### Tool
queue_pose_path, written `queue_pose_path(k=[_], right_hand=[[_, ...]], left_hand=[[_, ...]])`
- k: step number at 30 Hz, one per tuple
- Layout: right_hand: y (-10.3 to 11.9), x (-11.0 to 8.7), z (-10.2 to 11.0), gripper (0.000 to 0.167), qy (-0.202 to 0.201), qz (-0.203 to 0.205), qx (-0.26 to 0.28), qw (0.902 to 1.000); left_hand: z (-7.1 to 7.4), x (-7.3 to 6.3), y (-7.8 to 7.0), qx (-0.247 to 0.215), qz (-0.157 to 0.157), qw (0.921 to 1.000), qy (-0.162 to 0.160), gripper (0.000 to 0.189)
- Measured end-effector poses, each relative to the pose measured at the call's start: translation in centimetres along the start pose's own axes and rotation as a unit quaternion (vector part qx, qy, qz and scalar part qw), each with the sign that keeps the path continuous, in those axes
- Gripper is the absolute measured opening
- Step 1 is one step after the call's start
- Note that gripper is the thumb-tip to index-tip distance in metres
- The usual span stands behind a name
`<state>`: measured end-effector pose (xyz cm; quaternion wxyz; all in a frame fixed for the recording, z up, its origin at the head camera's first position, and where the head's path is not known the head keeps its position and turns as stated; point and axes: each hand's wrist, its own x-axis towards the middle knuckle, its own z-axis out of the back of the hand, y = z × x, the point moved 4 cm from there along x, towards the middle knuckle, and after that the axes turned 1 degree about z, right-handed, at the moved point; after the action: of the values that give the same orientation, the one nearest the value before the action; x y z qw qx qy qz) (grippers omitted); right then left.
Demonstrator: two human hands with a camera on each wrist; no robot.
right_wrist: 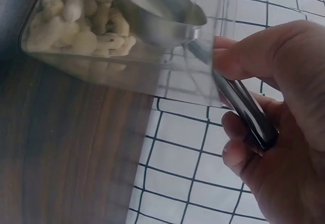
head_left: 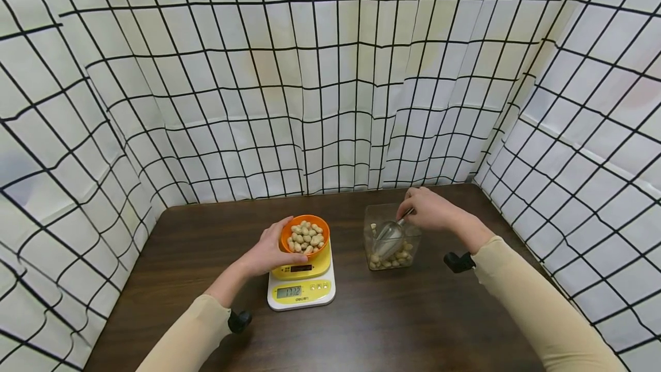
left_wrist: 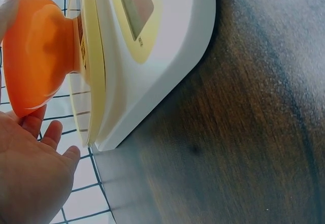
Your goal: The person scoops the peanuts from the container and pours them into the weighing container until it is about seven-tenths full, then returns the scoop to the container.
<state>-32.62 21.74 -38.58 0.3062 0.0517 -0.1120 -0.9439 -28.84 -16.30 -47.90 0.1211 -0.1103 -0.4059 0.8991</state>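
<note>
An orange bowl [head_left: 283, 236] full of unshelled peanuts [head_left: 306, 236] sits on the yellow platform of a white kitchen scale [head_left: 330, 291]. My left hand [head_left: 265, 251] grips the bowl from its left side, thumb on the near rim and fingers round the far side. In the left wrist view the bowl [left_wrist: 38, 51] shows a narrow foot on the platform. My right hand [head_left: 426, 209] holds a metal scoop [head_left: 389, 238] by its handle [right_wrist: 246, 109]. The scoop's head is tilted down inside a clear square container [head_left: 369, 211], over more peanuts [right_wrist: 76, 23] at the bottom.
The scale's display [head_left: 289, 292] is lit with digits. A dark wooden table [head_left: 382, 320] carries everything. White curtains with a black grid [head_left: 330, 73] stand behind it and at both sides, the right one [head_left: 568, 217] close to my right forearm.
</note>
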Motion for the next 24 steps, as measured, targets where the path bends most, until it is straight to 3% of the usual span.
queue_pose_path(k=[5,16,24], right_hand=[[-0.3,-0.3,-0.1,0.015,-0.039,0.004,-0.007,0.9992],[-1.1,-0.9,0.5,0.03,-0.097,-0.009,0.025,0.9949],[-2.5,-3.0,1.3,0.042,-0.121,-0.035,0.043,0.9911]], left_hand=[[0.1,0.1,0.0,0.001,0.0,1.0,0.0,0.115],[0.3,-0.3,0.1,-0.006,0.002,1.0,0.007,0.122],[2.6,-1.8,-0.7,0.024,-0.017,0.9992,-0.026,0.108]])
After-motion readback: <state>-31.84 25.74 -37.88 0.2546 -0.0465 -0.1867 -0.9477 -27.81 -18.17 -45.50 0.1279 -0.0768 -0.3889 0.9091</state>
